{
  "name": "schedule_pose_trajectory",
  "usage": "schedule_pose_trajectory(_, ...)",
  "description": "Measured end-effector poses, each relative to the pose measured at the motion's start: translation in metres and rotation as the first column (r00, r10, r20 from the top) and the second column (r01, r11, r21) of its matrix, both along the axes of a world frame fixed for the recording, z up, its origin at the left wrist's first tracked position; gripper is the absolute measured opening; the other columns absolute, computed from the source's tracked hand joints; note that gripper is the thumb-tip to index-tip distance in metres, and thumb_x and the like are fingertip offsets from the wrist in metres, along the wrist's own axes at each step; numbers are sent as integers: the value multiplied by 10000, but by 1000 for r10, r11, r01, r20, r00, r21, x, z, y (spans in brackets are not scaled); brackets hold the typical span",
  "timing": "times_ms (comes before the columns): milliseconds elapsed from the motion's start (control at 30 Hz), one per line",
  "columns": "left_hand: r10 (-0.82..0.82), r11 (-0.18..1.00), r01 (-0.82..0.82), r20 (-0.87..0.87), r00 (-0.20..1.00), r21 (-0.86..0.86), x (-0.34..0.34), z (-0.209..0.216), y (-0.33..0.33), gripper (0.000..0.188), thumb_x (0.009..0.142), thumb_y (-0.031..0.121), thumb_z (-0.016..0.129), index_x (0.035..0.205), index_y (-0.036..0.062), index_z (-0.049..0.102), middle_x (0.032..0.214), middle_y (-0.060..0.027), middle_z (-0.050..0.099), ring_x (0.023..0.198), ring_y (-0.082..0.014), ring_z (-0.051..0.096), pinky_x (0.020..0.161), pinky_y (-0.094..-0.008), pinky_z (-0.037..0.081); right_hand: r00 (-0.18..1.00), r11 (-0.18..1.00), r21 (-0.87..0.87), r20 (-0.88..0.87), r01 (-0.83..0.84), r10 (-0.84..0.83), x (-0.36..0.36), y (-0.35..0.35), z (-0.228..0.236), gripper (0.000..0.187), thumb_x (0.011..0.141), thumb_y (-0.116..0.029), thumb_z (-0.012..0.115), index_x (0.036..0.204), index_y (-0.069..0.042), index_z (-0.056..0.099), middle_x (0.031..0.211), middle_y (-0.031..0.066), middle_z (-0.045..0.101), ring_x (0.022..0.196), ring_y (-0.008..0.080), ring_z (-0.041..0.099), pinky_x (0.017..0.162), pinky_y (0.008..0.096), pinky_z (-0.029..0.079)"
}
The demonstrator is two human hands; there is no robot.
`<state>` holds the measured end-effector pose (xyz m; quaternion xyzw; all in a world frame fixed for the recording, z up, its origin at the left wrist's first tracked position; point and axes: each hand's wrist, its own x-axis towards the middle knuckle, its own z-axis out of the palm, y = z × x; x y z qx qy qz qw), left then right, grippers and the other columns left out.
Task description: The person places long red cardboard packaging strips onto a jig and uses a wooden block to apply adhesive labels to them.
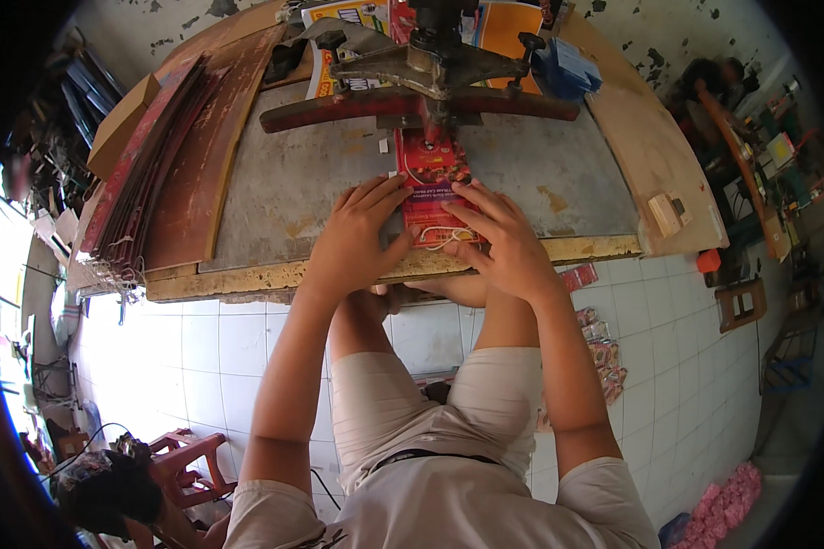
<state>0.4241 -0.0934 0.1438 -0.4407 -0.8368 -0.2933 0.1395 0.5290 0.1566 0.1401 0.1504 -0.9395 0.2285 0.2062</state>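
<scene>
Beige shirt [467,503] faces a red, purple-banded packet [433,193] with looped white cord [449,229].

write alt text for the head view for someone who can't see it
A person's left-hand grip and right-hand grip rest along opposite edges of a flat red printed item, possibly a paper bag, with a white cord. Its far end lies under a heavy metal press on a worn grey tabletop.

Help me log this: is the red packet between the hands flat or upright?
Flat: the red packet lies on the grey tabletop, printed face up.
</scene>
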Motion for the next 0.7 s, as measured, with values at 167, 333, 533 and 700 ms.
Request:
schedule_pose_trajectory(167,16,1000,-16,5,1000,-8,0,-1,-1,538,948,264,758,1429,35,684,1533,-148,645,1483,-363,536,1236,-503,399,1000,999,24,1,26,-26,-2,-2,-3,572,932,-343,837,1435,-101,710,1618,91,566,1521,363,482,1241,495,420)
schedule_pose_trajectory(333,13,1000,-13,9,1000,-1,1,2,1,553,949,274,748,1443,34,675,1537,-144,644,1488,-353,532,1240,-498,393,999,999,-16,17,34,-34,1,-5,2,585,927,-340,840,1444,-100,705,1620,86,566,1526,361,477,1245,498,418)
schedule_pose_trajectory(533,10,1000,-11,-11,1000,-4,0,0,0,553,950,265,740,1439,16,673,1533,-151,646,1480,-354,537,1238,-497,393,999,999,2,8,37,-37,0,-4,0,574,951,-416,814,1405,-77,722,1579,117,584,1511,366,492,1260,516,401)
schedule_pose_trajectory(700,11,1000,-11,-21,1000,-15,-1,-2,-1,553,951,264,736,1436,5,673,1530,-157,647,1476,-359,539,1235,-500,394,999,999,0,20,43,-43,1,-8,2,579,952,-421,812,1408,-77,720,1586,114,580,1515,365,489,1266,519,398)
